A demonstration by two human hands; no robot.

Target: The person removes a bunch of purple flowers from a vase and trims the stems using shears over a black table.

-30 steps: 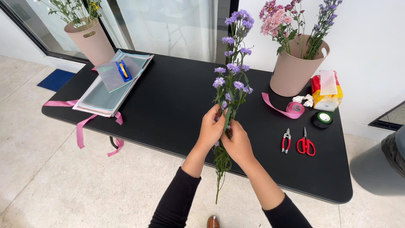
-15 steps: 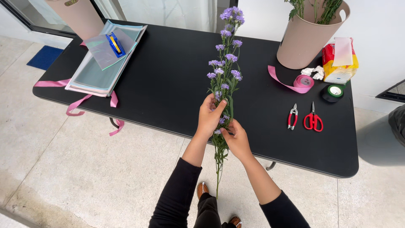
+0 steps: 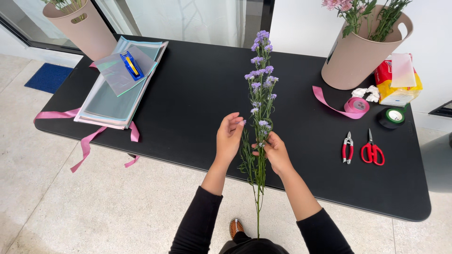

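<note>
A person stands at a black table (image 3: pixel 188 108) and holds a bunch of purple flowers (image 3: pixel 260 89) upright over its near edge. The right hand (image 3: pixel 274 151) grips the green stems (image 3: pixel 257 188) with closed fingers; the stems hang below the table edge. The left hand (image 3: pixel 229 136) is open, fingers spread, just beside the leaves without gripping them. To the right lie red pliers (image 3: pixel 347 147), red scissors (image 3: pixel 372 150), a roll of green tape (image 3: pixel 391 117) and a spool of pink ribbon (image 3: pixel 355 105). A beige pot (image 3: pixel 358 56) stands behind them. A stack of wrapping paper (image 3: pixel 117 89) lies at the left.
</note>
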